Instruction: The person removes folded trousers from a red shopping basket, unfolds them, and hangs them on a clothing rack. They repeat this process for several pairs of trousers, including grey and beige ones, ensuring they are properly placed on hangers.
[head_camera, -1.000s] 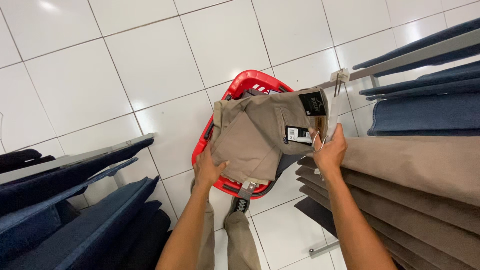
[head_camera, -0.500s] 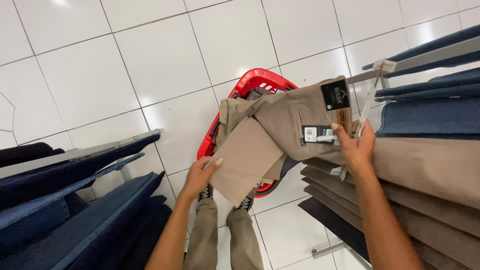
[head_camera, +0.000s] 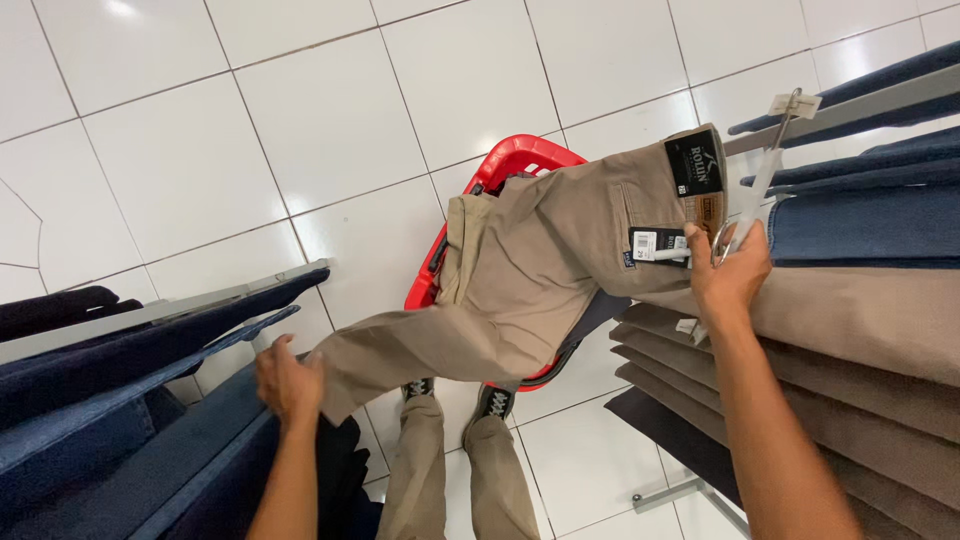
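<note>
A pair of tan trousers (head_camera: 540, 270) with paper tags at the waist is stretched out in the air between my hands. My right hand (head_camera: 728, 270) grips the waistband together with a clear hanger, next to the rack of folded tan and blue trousers. My left hand (head_camera: 288, 380) holds the end of one trouser leg, down low by the dark garments on the left rack. Under the trousers a red shopping basket (head_camera: 505, 160) sits on the white tiled floor, mostly hidden by the cloth.
A rack of dark blue trousers (head_camera: 120, 400) fills the lower left. Another rack with a grey rail (head_camera: 850, 105) carries blue and tan trousers (head_camera: 860, 320) on the right. My own legs and dark shoes (head_camera: 455, 460) stand on the floor (head_camera: 300, 130) below.
The trousers have been pulled open: my left hand has drawn a leg down and to the left, and my right hand has lifted the waist further right toward the rack.
</note>
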